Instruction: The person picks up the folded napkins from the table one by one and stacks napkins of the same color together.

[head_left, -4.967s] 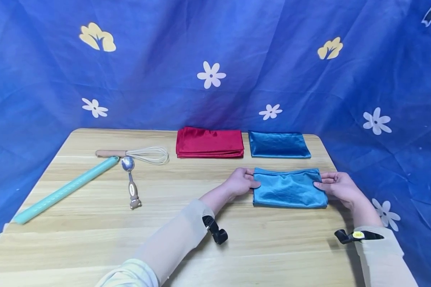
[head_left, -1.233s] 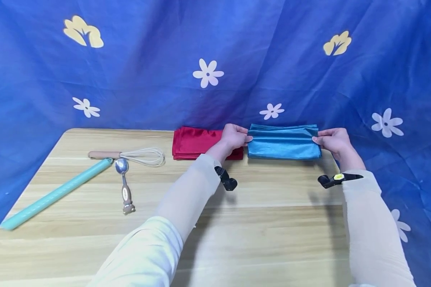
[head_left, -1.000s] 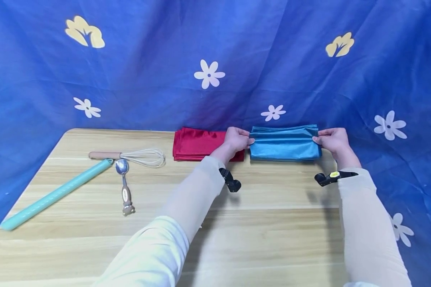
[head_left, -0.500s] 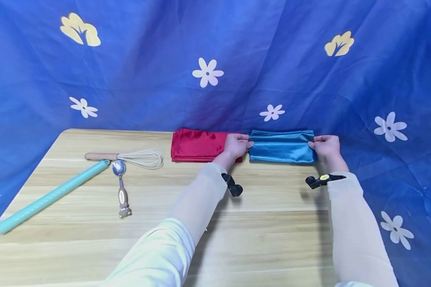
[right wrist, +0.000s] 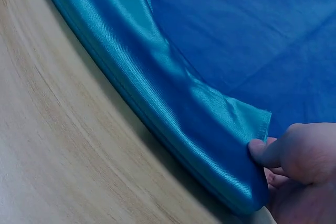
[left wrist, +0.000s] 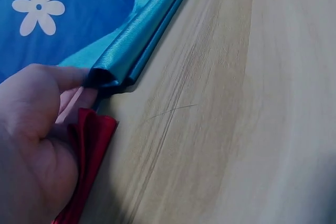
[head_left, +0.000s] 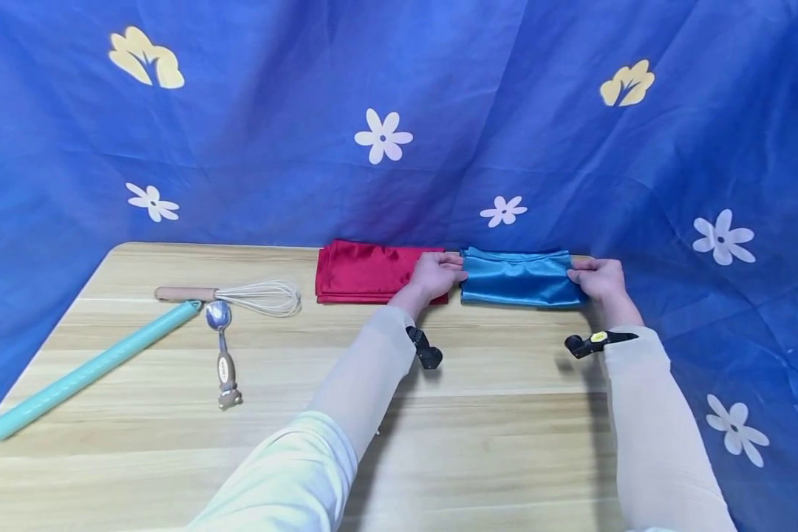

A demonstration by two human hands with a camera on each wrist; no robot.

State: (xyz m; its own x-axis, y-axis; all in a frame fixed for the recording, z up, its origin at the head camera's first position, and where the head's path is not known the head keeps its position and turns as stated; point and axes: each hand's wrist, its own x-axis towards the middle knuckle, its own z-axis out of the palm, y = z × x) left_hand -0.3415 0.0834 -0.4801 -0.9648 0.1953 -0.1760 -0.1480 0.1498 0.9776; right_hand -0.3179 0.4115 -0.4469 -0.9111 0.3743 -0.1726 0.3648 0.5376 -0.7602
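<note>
A folded, shiny turquoise-blue cloth [head_left: 519,279] lies at the back right of the table, long side along the back edge. My left hand [head_left: 437,273] pinches its left end, as the left wrist view shows with fingers at the rolled fold [left wrist: 113,72]. At the opposite end my right hand [head_left: 601,279] grips the corner, its thumb [right wrist: 257,148] on top. A folded red cloth [head_left: 366,272] lies directly to the left, partly beneath my left hand and wrist. The darker blue folded cloth seen earlier is hidden under the turquoise one.
On the left of the wooden table [head_left: 492,443] lie a whisk [head_left: 256,297], a teal rolling-pin-like stick [head_left: 93,373] and a spoon with a bear-shaped handle [head_left: 223,355]. A blue flowered curtain [head_left: 273,148] hangs right behind the table and along its right side.
Both hands have carried the turquoise cloth back from the table's middle right onto the darker blue cloth. In the last second it has been lowered and moved slightly left.
</note>
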